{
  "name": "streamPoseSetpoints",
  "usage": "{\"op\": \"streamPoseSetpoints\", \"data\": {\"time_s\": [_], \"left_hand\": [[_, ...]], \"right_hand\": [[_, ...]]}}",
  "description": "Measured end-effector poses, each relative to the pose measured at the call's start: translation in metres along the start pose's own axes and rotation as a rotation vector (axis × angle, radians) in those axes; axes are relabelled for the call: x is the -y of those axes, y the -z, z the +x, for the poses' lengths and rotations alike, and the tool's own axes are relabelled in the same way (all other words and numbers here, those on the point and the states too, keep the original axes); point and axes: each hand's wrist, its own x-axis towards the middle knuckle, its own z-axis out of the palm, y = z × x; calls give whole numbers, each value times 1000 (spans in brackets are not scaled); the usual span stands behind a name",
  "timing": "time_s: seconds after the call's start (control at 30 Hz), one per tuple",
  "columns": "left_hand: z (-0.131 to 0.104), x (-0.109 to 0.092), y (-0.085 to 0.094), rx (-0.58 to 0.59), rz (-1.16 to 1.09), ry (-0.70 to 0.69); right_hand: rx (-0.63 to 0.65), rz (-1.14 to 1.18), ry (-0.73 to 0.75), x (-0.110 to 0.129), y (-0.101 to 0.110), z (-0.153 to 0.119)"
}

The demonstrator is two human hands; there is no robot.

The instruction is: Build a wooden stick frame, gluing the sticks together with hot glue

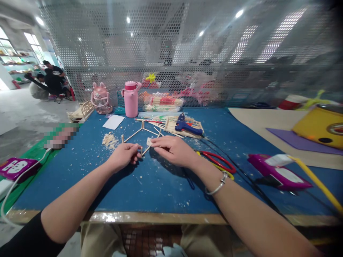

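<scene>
A frame of thin wooden sticks (pixel 133 135), with short upright posts at its corners, rests on the blue table. My left hand (pixel 125 155) pinches a short post at the frame's near corner. In my right hand (pixel 174 150), thumb and fingers close on a small pale flat piece (pixel 149 141), probably wood or card, beside the right side of the frame. A blue glue gun (pixel 187 127) lies beyond my right hand on a flat wooden stick lattice (pixel 168 125). Loose sticks lie behind the frame.
Wood crumbs (pixel 109 141) are heaped left of the frame. A pink bottle (pixel 130 100) and a clear pink-lidded jug (pixel 101 99) stand at the back. Red-handled pliers or scissors (pixel 219 160), cables and a purple device (pixel 280 175) lie to the right. A metal mesh screen rises behind.
</scene>
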Motion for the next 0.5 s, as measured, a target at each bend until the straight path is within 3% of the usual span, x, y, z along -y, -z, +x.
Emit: {"op": "streamPoseSetpoints", "data": {"time_s": [0.13, 0.23, 0.5], "left_hand": [[0, 5, 4, -140, 458, -288], [1, 8, 1, -147, 590, -414], [1, 13, -6, -173, 635, -452]], "right_hand": [[-4, 0, 2, 0, 1, 0], [-10, 5, 35, 3, 0, 0], [37, -6, 133, 12, -8, 6]]}}
